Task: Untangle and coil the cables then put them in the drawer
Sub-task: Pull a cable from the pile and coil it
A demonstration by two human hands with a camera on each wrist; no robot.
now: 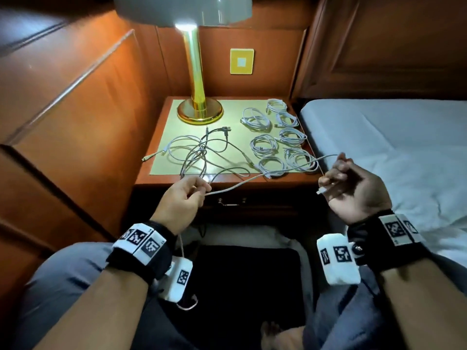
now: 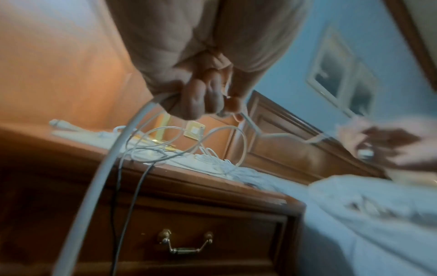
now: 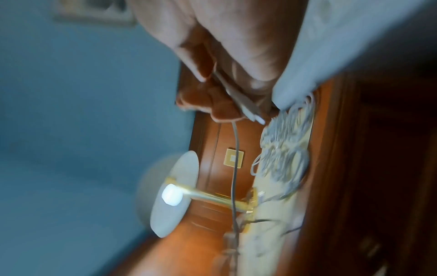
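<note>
White cable [image 1: 255, 178] is the one in work: strung in the air in front of the desk [image 1: 141, 178], left hand [image 1: 182, 198] pinching it near its fingertips with the slack dropping down past the wrist, right hand [image 1: 352, 192] curled round the other end with the plug [image 1: 321, 190] poking out by the palm. So both grips are closed on the same cable; wrist views confirm fingers wrapped on it, though both are blurry. No loops formed on it yet, looks pulled free and about to be coiled. Done so far, by my read: seven white coils [image 1: 274, 137] parked on the right side of the desk's green mat, in roughly two columns; the rear pair sit touching, so count could be off by one. Left to do: tangle [image 1: 199, 154] on the left half of the mat, loose strands crossing each other, part of it spilling over the front edge. Looks like at least one dark cable and one or two pale ones in there, can't separate them cleanly. Drawer [image 2: 184, 240] below the top is shut, brass handle visible, nothing stowed as far as I can see. Estimate: past halfway on coiling, stowing step not started. One brass lamp [image 1: 197, 97] at the back left of the desk, lit. Bed [image 1: 391, 147] just beside the desk on the right.
</note>
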